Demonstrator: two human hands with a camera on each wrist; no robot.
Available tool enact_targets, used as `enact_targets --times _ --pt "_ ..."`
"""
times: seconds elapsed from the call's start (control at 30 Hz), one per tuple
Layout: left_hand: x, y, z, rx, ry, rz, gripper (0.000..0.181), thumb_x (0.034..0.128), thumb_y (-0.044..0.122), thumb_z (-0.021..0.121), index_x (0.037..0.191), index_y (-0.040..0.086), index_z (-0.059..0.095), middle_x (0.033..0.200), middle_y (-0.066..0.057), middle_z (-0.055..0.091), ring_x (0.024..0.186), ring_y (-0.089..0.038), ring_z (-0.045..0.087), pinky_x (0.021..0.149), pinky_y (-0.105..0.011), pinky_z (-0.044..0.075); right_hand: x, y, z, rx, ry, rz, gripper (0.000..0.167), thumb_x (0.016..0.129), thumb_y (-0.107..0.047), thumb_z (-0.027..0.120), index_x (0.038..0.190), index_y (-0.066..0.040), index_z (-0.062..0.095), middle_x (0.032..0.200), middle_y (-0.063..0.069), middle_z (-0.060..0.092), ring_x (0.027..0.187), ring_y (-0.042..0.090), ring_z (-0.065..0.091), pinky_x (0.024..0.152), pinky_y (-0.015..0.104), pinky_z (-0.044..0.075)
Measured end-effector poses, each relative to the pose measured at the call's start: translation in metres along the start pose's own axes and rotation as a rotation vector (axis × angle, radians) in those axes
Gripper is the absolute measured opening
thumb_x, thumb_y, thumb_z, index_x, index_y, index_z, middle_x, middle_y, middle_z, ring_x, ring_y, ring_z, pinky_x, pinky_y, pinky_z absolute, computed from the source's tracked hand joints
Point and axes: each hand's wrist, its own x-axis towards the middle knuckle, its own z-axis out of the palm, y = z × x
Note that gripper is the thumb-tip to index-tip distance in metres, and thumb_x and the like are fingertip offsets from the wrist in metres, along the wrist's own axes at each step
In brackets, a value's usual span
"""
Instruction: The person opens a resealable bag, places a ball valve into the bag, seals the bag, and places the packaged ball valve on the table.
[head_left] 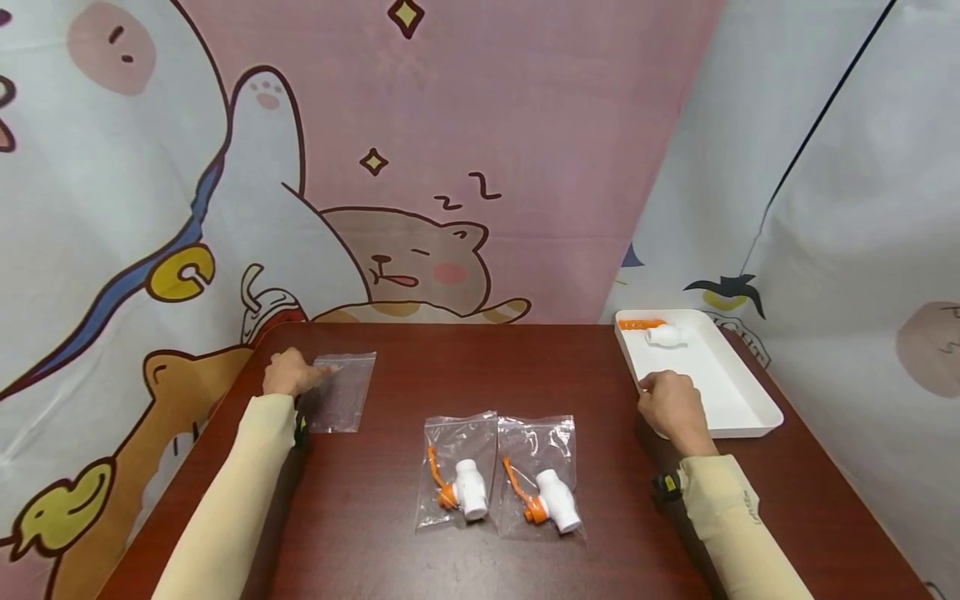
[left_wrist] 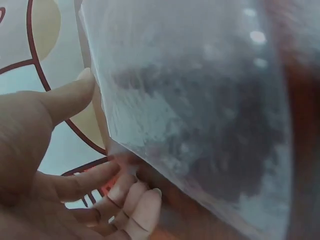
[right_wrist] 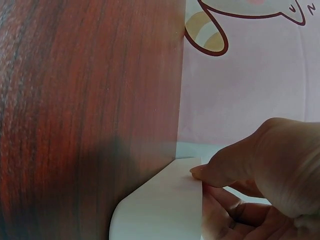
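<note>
At the far left of the table, my left hand [head_left: 288,372] touches the edge of a clear zip bag [head_left: 349,398] that looks bare inside. Its thumb and fingers stand apart in the left wrist view, with the bag [left_wrist: 200,125] filling much of the picture. On the right, my right hand [head_left: 673,410] pinches the left wall of a white tray [head_left: 750,421]. The right wrist view shows the thumb against the tray's outer wall [right_wrist: 160,205] and the other fingers behind the rim. Inside the tray lie a white valve body [head_left: 667,336] and an orange part [head_left: 642,325].
Two clear zip bags lie side by side at the table's middle. The left bag [head_left: 480,425] and the right bag [head_left: 555,429] each contain a white valve with an orange handle. A printed cloth wall [head_left: 555,167] borders the brown table [head_left: 375,533] behind and along both sides.
</note>
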Motion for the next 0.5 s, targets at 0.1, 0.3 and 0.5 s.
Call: enact_targets --times 0.1,0.3,0.5 --pt "0.0041 0.0022 -0.0007 0.027 -0.043 -0.053 0.094 0.0908 0.056 0.067 0.135 -0.024 0.044 0.121 -0.044 0.047 0.107 -0.055 0.054 0.087 -0.062 0.052 0.0009 0.0004 0.0004 0.001 0.006 0.003 0.029 0.084 -0.003 0.056 0.103 0.009 0.074 0.103 0.03 0.074 0.089 0.05 0.07 0.075 0.06 0.056" --pt "0.0046 0.01 -0.0008 0.052 -0.036 -0.103 0.085 0.0915 0.051 0.069 0.133 -0.021 0.049 0.123 -0.043 0.053 0.104 -0.049 0.058 0.086 -0.058 0.054 0.0009 -0.0005 0.0001 0.003 0.002 0.003 0.029 0.085 -0.004 0.057 0.103 0.01 0.074 0.103 0.03 0.074 0.089 0.05 0.07 0.076 0.06 0.056" --pt "0.0053 0.0081 0.0014 -0.011 -0.03 -0.11 0.064 0.0918 0.042 0.073 0.12 -0.014 0.062 0.114 -0.032 0.065 0.086 -0.037 0.06 0.071 -0.045 0.053 -0.0002 -0.0006 -0.0001 0.003 0.002 0.0 0.027 0.084 -0.003 0.058 0.102 0.01 0.074 0.101 0.03 0.074 0.089 0.049 0.069 0.076 0.06 0.056"
